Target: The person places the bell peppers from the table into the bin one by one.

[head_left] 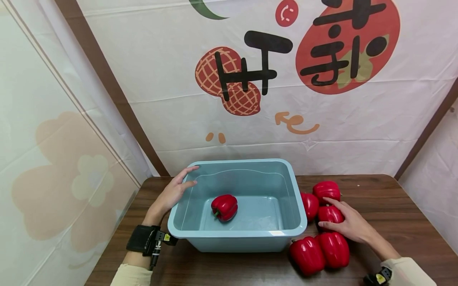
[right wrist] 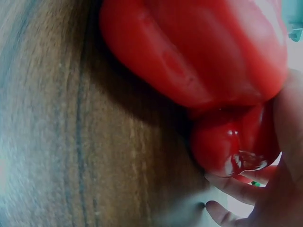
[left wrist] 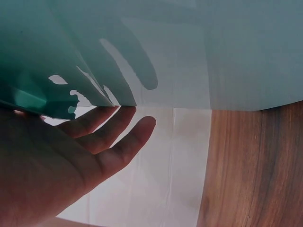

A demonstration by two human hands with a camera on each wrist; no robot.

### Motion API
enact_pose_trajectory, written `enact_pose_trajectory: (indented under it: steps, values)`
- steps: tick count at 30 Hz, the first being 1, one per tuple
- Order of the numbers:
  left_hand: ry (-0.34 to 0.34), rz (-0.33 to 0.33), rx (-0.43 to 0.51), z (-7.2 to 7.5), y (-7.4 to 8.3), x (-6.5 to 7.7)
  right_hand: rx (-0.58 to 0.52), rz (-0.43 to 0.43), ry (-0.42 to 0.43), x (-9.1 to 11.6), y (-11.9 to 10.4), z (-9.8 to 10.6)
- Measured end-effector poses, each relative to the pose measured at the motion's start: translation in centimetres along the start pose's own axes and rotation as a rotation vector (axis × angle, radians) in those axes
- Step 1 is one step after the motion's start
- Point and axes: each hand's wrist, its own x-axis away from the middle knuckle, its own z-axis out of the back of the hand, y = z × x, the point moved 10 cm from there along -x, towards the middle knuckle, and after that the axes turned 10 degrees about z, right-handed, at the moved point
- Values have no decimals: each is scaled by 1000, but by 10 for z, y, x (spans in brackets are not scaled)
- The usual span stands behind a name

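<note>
A light blue plastic basin stands on the table with one red bell pepper lying inside. My left hand rests at its left rim, fingers fairly straight. In the left wrist view, fingers of that hand lie close against the outer wall. To the right of the basin, my right hand holds a glossy red bell pepper between thumb and fingers, still among the others. The right wrist view has this held pepper partly hidden behind a nearer pepper.
Several more red bell peppers crowd the basin's right side, one farther back. The brown wooden table meets a white printed cloth at its far edge.
</note>
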Motion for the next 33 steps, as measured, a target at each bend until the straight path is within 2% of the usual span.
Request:
enact_pose_trajectory:
  steps: [7, 18, 25, 33]
  values:
    - [-5, -1, 17, -1, -1, 0, -28, 11, 29, 1, 1, 0]
    - [11, -5, -10, 0, 0, 0, -80, 5, 77, 2, 6, 0]
    - [6, -9, 2, 0, 2, 0, -69, 23, 86, 4, -1, 6]
    - [5, -5, 4, 0, 1, 1, -34, 53, 137, 4, -8, 17]
